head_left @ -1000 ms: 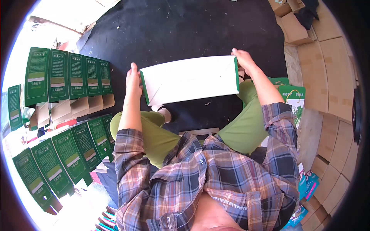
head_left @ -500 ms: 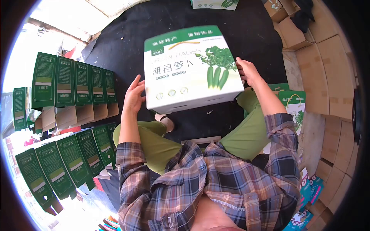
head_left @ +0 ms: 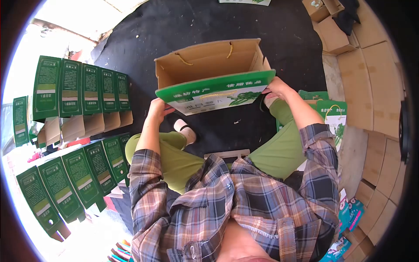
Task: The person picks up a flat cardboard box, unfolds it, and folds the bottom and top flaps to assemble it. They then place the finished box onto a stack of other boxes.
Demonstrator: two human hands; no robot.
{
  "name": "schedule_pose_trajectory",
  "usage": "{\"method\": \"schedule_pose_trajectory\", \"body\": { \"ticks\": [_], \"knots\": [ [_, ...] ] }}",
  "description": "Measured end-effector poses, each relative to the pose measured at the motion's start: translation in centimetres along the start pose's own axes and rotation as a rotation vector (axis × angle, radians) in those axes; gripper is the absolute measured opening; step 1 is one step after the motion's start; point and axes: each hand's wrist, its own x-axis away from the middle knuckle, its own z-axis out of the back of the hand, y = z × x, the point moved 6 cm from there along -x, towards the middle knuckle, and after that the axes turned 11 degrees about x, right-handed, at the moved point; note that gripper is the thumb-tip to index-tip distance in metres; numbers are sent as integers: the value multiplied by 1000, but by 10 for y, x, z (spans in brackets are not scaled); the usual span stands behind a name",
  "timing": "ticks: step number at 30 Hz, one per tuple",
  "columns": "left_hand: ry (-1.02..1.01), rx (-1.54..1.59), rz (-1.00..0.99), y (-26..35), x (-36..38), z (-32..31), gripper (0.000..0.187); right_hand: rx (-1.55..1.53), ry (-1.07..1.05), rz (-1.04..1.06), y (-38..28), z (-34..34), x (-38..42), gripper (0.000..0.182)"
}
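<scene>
An open-topped cardboard gift box [head_left: 214, 102] with a green and white radish print stands upright before me, its brown inside showing. Yellow cord handles [head_left: 183, 60] hang along its far wall. At its left side, my left hand [head_left: 158, 110] grips the lower corner, fingers partly hidden by the box. The opposite side is held by my right hand [head_left: 277, 88], with its fingers curled against the front corner. Whether the box's base touches the black floor cloth [head_left: 196, 30] cannot be made out.
Two rows of green printed boxes [head_left: 91, 89] stand on the left. More radish boxes [head_left: 332, 114] sit beside my right knee. Plain brown cartons [head_left: 355, 83] line the right side. Another white box [head_left: 246, 2] shows at the far edge.
The box has tipped from showing its printed front face to standing upright, so its open top now shows. Both hands moved with it, slightly lower.
</scene>
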Motion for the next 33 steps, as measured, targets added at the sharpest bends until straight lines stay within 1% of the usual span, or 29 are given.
{"method": "schedule_pose_trajectory", "body": {
  "ticks": [1,2,4,5,7,8,10,11,12,13,14,16,18,20,22,23,24,25,26,28,29,30,32,33],
  "knots": [
    [17,-52,39,-2,0,0,30,-2,-2,-3,1,-2,-1,40],
    [16,-54,43,-2,0,-2,30,8,11,-22,3,-2,-1,40],
    [41,-225,39,-2,-5,1,28,17,23,-45,6,-3,-2,41],
    [41,-225,42,-3,-12,3,28,67,52,-20,5,0,-2,41],
    [47,-217,-54,1,-21,9,33,173,102,33,-1,2,-2,44],
    [53,-215,-51,-2,-24,13,33,175,96,34,-3,2,-3,44],
    [41,-211,-178,11,-10,-1,32,214,163,89,-12,7,1,41],
    [43,-212,-174,15,-4,-5,32,224,215,128,-16,9,2,38],
    [53,-248,-214,19,1,-8,33,223,211,124,-13,9,-3,38],
    [62,-282,-256,23,5,-12,34,213,249,174,-14,12,-7,37],
    [63,-283,-252,23,7,-16,34,204,287,225,-14,15,-10,35],
    [121,-345,-367,31,11,-19,34,186,313,267,-21,16,-8,34],
    [160,-296,-373,33,12,-21,33,220,372,340,-29,17,-4,36],
    [197,-248,-381,34,7,-18,32,195,386,373,-35,16,-1,38],
    [251,-475,-598,43,4,-18,29,171,403,405,-40,15,2,40],
    [251,-475,-599,41,0,-16,29,199,411,421,-43,15,3,43],
    [240,-504,-649,45,4,-20,29,227,419,437,-46,15,4,46],
    [230,-533,-698,49,7,-24,29,225,420,438,-47,15,5,46],
    [232,-534,-700,49,10,-26,29,217,411,416,-47,15,5,48],
    [154,-502,-740,53,14,-33,37,210,398,406,-48,14,2,49],
    [147,-622,-862,57,16,-35,44,213,396,392,-48,13,2,49],
    [119,-759,-920,61,21,-40,52,217,396,378,-51,13,3,50],
    [54,-760,-860,58,22,-47,59,203,378,367,-53,13,7,51],
    [53,-758,-858,58,21,-47,59,144,328,339,-54,12,10,52]
  ]
}}
